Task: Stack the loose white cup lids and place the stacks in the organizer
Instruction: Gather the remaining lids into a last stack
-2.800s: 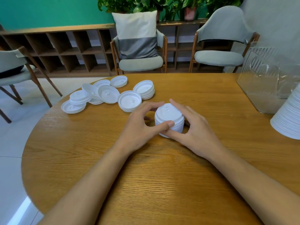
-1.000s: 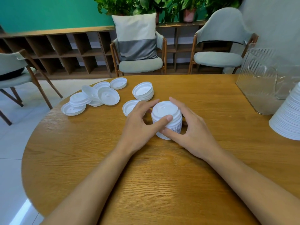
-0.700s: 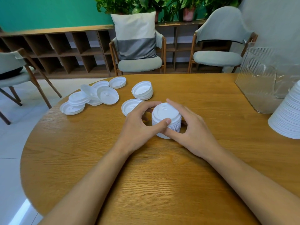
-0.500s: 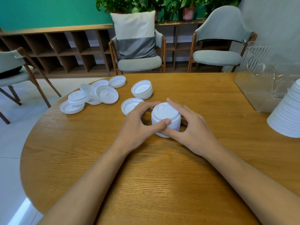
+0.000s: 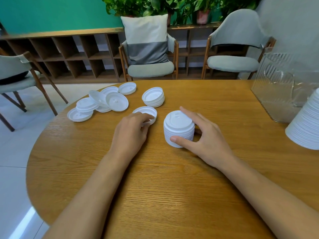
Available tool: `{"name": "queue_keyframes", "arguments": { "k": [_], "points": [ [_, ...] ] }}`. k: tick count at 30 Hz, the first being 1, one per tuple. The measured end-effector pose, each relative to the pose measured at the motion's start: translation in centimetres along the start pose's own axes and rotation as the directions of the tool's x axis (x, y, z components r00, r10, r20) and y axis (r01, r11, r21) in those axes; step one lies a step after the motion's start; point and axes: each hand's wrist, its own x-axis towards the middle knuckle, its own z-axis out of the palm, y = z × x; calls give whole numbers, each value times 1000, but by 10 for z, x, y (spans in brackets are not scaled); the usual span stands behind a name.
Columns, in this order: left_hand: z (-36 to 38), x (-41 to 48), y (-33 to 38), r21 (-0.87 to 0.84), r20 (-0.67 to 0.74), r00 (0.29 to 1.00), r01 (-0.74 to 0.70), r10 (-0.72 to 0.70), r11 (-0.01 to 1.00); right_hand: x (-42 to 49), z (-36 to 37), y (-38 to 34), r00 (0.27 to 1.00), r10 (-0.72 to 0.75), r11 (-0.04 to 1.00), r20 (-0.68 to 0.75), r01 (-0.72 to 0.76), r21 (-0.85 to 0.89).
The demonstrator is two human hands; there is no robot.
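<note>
A tall stack of white cup lids (image 5: 178, 128) stands on the round wooden table (image 5: 172, 187). My right hand (image 5: 203, 137) grips it, thumb at its base and fingers round its far side. My left hand (image 5: 132, 131) is off that stack, and its fingertips reach the near rim of an upturned single lid (image 5: 145, 113). Its fingers are curled and seem to pinch that rim. A short stack of upturned lids (image 5: 153, 97) sits behind. Several loose lids (image 5: 100, 104) lie scattered at the left. The clear plastic organizer (image 5: 283, 85) stands at the right.
A large stack of white lids (image 5: 307, 125) lies at the right edge, in front of the organizer. Chairs (image 5: 150, 66) and low wooden shelves stand beyond the table. The table's left edge curves close to the loose lids.
My left hand has let go of the tall stack and moved left to the single upturned lid. My right hand still holds the stack.
</note>
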Motion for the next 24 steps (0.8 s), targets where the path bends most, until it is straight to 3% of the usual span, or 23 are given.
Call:
{"name": "queue_keyframes", "arguments": {
  "k": [8,12,18,24],
  "points": [
    [-2,0,4,-119,-35,993,105,-110,987,-1,-1,-1,1000,8,1000,6,-8,6],
    [-6,0,10,-296,-92,983,127,-160,947,0,-1,-1,1000,5,1000,6,-5,2],
    [-16,0,20,-584,-59,950,216,-306,782,0,0,-4,1000,-2,1000,-7,2,25],
    [-23,3,28,-844,57,924,247,-378,476,0,0,-7,1000,-19,999,-13,20,38]
  ]
}}
